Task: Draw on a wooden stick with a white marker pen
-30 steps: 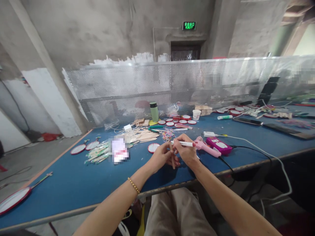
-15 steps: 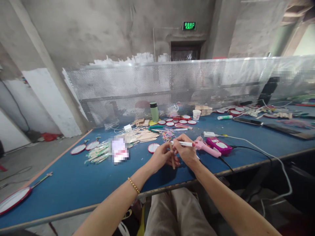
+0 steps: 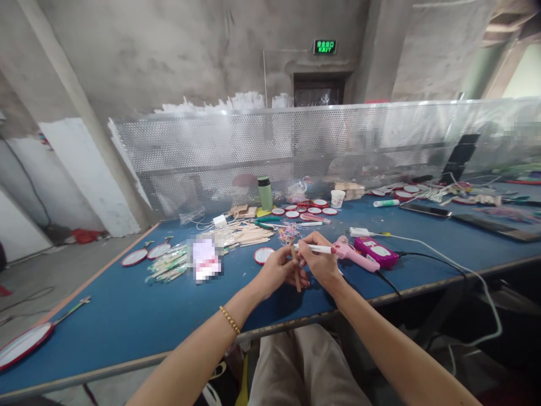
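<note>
Currently, your wooden stick (image 3: 297, 276) is over the blue table (image 3: 169, 321), nr. its front edge, gripped btwn thumb & fingers of your L hand (image 3: 274, 274). Your R hand (image 3: 321, 264) is closed round a white marker (image 3: 316, 248), w/ its tip end at the stick's upper part; you can't confirm contact from this view.

L of stick & slightly behind: red-rimmed disc (image 3: 262, 255), flat. Directly behind stick: pile of coloured bands (image 3: 289, 232). R of stick: pink glue gun (image 3: 359, 256), then purple unit (image 3: 376, 251) just beside it. Behind stick, to L: loose sticks (image 3: 253, 233); further back, green bottle (image 3: 265, 195), upright. Well behind stick, to R: paper cup (image 3: 337, 198).
</note>
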`<state>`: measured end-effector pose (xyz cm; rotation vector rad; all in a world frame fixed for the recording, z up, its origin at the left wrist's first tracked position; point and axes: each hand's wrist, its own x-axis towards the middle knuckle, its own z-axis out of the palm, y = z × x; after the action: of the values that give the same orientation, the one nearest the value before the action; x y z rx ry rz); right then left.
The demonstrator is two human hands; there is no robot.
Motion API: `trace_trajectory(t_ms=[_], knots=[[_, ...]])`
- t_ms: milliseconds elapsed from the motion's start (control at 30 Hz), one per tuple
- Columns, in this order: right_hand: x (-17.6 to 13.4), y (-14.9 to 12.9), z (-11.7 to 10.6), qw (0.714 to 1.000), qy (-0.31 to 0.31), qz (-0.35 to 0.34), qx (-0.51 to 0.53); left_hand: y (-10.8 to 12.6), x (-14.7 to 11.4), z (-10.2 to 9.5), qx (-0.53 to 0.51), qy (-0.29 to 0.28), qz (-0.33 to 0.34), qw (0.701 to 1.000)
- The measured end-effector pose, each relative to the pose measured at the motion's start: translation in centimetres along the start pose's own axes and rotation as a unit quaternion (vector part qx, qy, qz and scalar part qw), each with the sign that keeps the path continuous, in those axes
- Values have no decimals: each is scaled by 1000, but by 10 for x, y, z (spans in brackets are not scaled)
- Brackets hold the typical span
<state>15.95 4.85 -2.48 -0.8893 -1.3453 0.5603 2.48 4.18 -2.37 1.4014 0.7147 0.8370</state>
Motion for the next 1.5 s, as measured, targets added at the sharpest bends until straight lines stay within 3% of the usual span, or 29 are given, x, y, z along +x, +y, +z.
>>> trace_trajectory(t_ms=[800, 1500], knots=[[0, 2, 1, 1000, -8, -13, 1, -1, 0, 0, -3, 2, 4, 1000], [0, 0, 1, 1000, 3, 15, 20, -1, 1, 0, -6, 3, 1, 1000]])
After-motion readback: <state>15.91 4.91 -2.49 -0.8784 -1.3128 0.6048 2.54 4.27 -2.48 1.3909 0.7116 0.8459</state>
